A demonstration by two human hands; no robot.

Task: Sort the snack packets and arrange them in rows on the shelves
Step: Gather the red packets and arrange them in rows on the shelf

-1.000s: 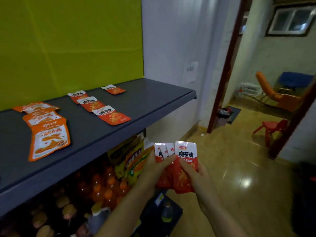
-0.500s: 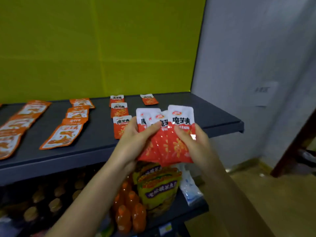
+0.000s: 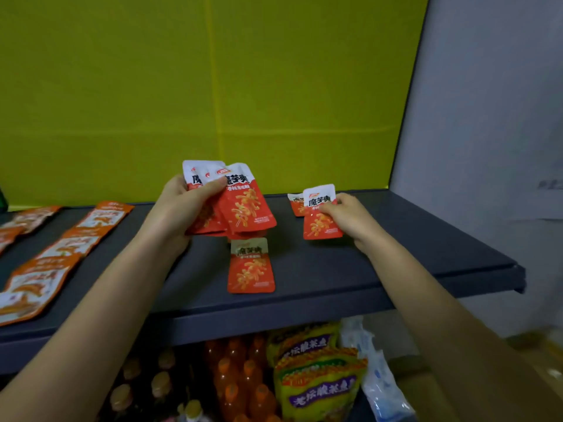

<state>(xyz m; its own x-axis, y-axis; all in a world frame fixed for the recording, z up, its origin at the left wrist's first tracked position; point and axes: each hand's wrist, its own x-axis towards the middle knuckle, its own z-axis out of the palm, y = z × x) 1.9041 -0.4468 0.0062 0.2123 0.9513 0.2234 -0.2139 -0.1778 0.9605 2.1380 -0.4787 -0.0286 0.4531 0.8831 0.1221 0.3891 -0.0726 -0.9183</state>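
My left hand point(image 3: 179, 208) grips a fan of several red-and-white snack packets point(image 3: 240, 202) above the dark grey shelf point(image 3: 396, 263). My right hand point(image 3: 350, 217) pinches one red-and-white packet point(image 3: 321, 214) by its right edge, low over the shelf's right part. Behind that packet lies another red packet point(image 3: 295, 204), partly hidden. One more red packet point(image 3: 251, 266) lies flat near the shelf's front, below the fan. Rows of orange packets point(image 3: 61, 248) lie on the shelf's left side.
A yellow-green panel point(image 3: 213, 86) backs the shelf, and a grey wall point(image 3: 487, 117) stands at the right. Below the shelf are orange drink bottles point(image 3: 240, 379), yellow-green noodle bags point(image 3: 316, 373) and a clear plastic bag point(image 3: 374, 370).
The view swung from the doorway to face the shelf. My right hand took one packet out of the fan and carried it right, down toward the shelf. My left hand rose with the rest.
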